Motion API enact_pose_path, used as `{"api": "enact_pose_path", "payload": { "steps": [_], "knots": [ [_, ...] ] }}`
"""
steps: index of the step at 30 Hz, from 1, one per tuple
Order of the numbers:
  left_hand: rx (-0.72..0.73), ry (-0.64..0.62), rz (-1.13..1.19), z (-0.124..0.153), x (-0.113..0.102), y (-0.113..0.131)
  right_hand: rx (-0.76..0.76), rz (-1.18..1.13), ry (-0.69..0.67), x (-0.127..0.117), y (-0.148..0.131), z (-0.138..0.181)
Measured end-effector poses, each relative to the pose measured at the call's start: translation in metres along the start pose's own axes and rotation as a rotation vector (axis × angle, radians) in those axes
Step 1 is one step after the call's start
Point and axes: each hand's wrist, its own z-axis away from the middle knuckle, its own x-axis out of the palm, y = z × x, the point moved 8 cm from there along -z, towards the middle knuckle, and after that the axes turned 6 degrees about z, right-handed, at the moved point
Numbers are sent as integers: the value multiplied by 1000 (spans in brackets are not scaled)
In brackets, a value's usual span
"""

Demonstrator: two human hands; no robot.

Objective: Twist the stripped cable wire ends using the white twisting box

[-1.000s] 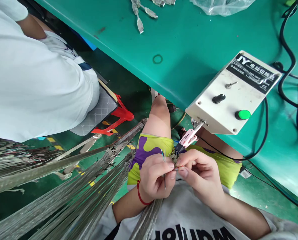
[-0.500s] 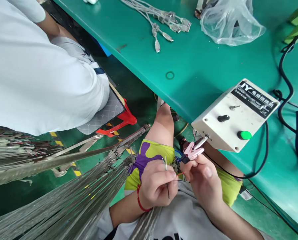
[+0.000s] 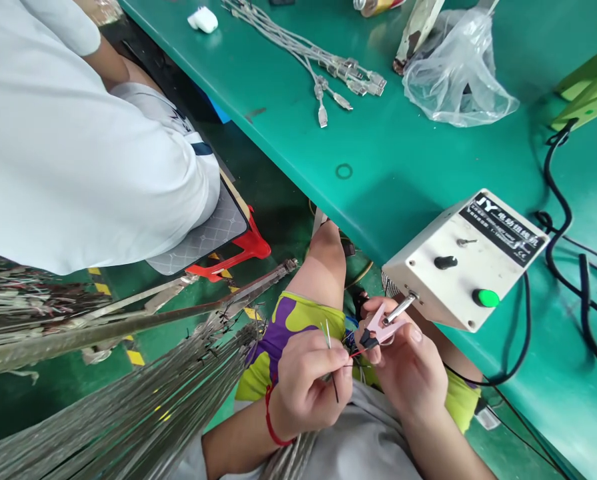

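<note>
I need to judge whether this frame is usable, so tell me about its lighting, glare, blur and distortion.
Head view: even, diffuse lighting; a soft shadow beside the white control box on the green table; mild sheen on the plastic bag. The left hand, right hand and pink clip look reasonably sharp; the silver cable bundle smears near the edge; straight table edges lean, wide-angle.

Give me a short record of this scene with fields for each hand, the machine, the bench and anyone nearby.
left hand: left hand pinches thin wires at the end of a cable, above the lap
right hand: right hand holds the pink clip on the machine's metal shaft, a red wire at the clip's tip
machine: white box with a green button, at the bench edge
bench: green bench carrying a bunch of cables with plugs and a plastic bag
nearby: person in a white shirt, seated on the left
</note>
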Motion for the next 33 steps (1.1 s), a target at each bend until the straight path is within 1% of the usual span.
{"api": "enact_pose_path", "payload": {
  "steps": [2, 6, 11, 24, 29, 33],
  "knots": [
    [4, 12, -5, 1, -1, 0, 5, -25, -23, 1, 4, 0],
    [-7, 27, 5, 2, 0, -2, 6, 0, -19, -4, 10, -1],
    [2, 20, 7, 2, 2, -2, -30, 14, -19, -7, 7, -4],
    [37, 8, -72, 1, 7, 2, -40, -7, 3, -3, 5, -5],
    [58, 1, -76, 0, 8, 4, -49, 62, 4, -4, 5, -6],
    [62, 3, -75, 0, 8, 4, -70, 173, -36, -8, 0, -6]
  ]
}}
